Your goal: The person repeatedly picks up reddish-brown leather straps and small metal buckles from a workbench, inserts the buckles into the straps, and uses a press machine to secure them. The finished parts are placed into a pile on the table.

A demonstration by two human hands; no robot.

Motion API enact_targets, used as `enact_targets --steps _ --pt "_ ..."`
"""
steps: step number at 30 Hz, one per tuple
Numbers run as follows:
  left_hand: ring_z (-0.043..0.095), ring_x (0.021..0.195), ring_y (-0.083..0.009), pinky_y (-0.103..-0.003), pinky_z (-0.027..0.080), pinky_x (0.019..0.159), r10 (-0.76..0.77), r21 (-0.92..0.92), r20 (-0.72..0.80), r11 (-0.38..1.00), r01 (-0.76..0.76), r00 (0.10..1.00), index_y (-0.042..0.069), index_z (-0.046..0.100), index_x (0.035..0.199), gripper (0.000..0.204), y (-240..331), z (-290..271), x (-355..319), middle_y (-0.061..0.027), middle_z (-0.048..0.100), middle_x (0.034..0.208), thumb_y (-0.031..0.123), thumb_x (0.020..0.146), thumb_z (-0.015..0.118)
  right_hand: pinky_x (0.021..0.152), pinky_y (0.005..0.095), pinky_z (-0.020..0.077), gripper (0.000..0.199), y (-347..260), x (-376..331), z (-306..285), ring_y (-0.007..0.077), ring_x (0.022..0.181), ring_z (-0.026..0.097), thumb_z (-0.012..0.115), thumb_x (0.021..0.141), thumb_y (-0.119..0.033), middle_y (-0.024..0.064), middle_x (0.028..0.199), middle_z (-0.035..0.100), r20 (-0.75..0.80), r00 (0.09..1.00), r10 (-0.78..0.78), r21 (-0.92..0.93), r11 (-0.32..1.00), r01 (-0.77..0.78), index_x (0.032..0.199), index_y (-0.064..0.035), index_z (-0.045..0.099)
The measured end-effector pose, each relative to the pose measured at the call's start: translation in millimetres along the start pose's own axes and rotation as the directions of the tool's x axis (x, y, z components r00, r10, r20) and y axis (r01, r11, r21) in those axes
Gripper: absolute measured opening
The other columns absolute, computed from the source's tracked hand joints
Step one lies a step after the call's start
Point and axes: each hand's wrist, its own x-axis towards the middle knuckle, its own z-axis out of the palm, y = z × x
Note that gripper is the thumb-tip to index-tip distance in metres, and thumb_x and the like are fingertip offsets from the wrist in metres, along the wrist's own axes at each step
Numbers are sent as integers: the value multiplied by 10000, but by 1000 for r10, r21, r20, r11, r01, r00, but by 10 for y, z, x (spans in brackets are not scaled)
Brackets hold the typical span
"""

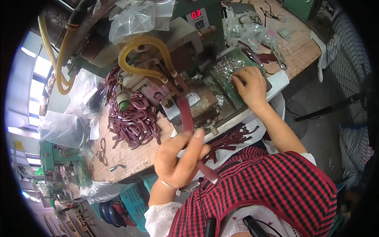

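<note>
My left hand (177, 160) is closed around a dark red leather strap (184, 112). The strap's far end lies at the metal die block (189, 98) of a green press, and its other end (208, 173) sticks out below my fingers. My right hand (252, 87) is at the right side of a green metal tray, fingers bent down at a heap of small shiny metal pieces (228, 68). Its fingertips look pinched together; whatever they hold is too small to make out. A small silvery piece (220, 100) lies left of that hand, nearer the die block.
A large pile of dark red straps (134, 120) covers the table left of the press. More straps (233, 140) lie by my lap. A yellow hose (144, 39) loops above the die. Bags of metal pieces (252, 35) lie at the back right; a fan (349, 67) stands at right.
</note>
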Motion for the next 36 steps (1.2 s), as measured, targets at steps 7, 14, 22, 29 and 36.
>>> enact_targets --steps 7,14,22,29,36 --pt "652 633 -170 -286 512 518 101 22 43 995 -102 994 33 783 1002 297 -70 398 -50 -56 672 806 109 740 900 834 367 520 171 136 247 -12 295 932 702 695 938 -165 142 966 740 70 973 218 271 935 -229 1022 -24 742" --pt "608 581 -140 -274 469 490 106 15 -8 994 -106 994 95 786 1005 302 -153 464 -84 -15 635 760 125 733 914 789 425 519 139 215 154 -25 319 925 670 753 858 -195 91 909 707 94 970 225 114 965 -235 938 -82 743" --pt "628 636 -184 -289 487 538 33 -8 -4 999 -33 999 38 775 1026 296 -58 390 -97 -82 695 905 69 747 868 745 437 523 109 -106 389 627 291 980 622 756 825 -201 68 948 638 170 976 -134 -235 957 172 895 -119 739" --pt "657 758 -170 -256 529 641 -641 79 -91 758 647 762 -3 725 971 143 17 -526 -1095 -162 695 1117 -107 879 688 833 257 508 147 272 -3 57 128 881 650 676 988 -144 38 987 714 111 941 319 432 837 -335 1085 -40 713" --pt "619 972 -269 -371 493 814 -535 439 -51 747 500 843 50 743 955 166 -893 -790 -954 -90 679 1029 -48 823 720 754 226 482 158 162 72 356 84 829 614 704 984 -116 8 949 700 125 839 530 783 467 -412 1104 -14 724"
